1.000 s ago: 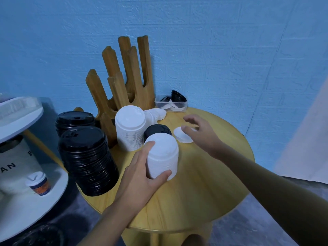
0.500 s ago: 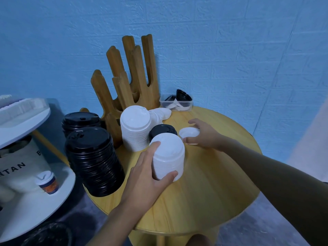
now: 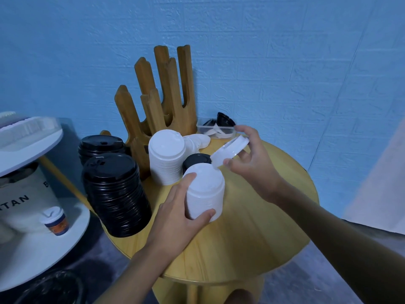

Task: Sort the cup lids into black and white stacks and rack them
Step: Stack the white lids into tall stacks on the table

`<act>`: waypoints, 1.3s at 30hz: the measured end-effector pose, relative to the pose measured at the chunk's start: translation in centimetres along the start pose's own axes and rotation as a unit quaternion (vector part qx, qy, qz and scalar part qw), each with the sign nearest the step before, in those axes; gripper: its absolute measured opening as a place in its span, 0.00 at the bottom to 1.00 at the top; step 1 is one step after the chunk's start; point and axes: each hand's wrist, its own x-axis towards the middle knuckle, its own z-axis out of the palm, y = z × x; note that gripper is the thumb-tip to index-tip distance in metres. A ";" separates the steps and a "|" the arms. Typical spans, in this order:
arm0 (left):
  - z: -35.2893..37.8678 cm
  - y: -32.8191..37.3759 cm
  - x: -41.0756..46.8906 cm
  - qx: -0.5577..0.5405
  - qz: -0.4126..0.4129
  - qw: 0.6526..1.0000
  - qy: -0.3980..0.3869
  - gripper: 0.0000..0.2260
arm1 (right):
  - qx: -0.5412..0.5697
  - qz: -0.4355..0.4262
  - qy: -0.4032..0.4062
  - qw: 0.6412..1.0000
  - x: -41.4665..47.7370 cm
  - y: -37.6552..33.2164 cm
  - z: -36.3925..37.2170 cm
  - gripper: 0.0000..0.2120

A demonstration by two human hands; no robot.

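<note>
Thumb and fingers of the right hand (image 3: 252, 163) pinch a single white lid (image 3: 230, 151) by its rim. The left hand (image 3: 175, 218) is curled round a short white stack (image 3: 205, 191), thumb in front and fingers behind. The hands are apart, each clamped on its own load.

The held lid hangs up and to the right of the short stack's top. It is tilted, with its low edge at the stack's far right rim; whether the two touch I cannot tell. The stack's long axis runs nearly upright, while the lid's flat face slants down to the left. By my reading the lid must level out and come down and left to seat squarely. The right hand is the nearer one for that, and the left only steadies.

Whether the short stack stands on the round wooden surface (image 3: 263, 238) or is lifted clear of it is not certain. A lone black lid (image 3: 194, 157) sits just behind it. Beyond are a taller white stack (image 3: 167, 156), two black stacks (image 3: 114, 194), and the wooden rack (image 3: 166, 91), which appears to hold no lids yet.
</note>
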 end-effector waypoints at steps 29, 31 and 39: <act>-0.5 0.7 -0.4 0.042 -0.008 0.999 0.003 0.36 | -0.253 -0.015 -0.219 0.942 -0.4 3.3 1.7 0.25; -0.5 0.7 -0.3 0.048 -0.009 0.999 0.004 0.36 | -0.245 -0.021 -0.201 0.948 -0.2 3.2 1.5 0.21; -0.4 0.8 -0.4 0.046 -0.011 0.999 0.008 0.36 | -0.214 -0.004 -0.276 0.937 0.5 2.2 0.3 0.14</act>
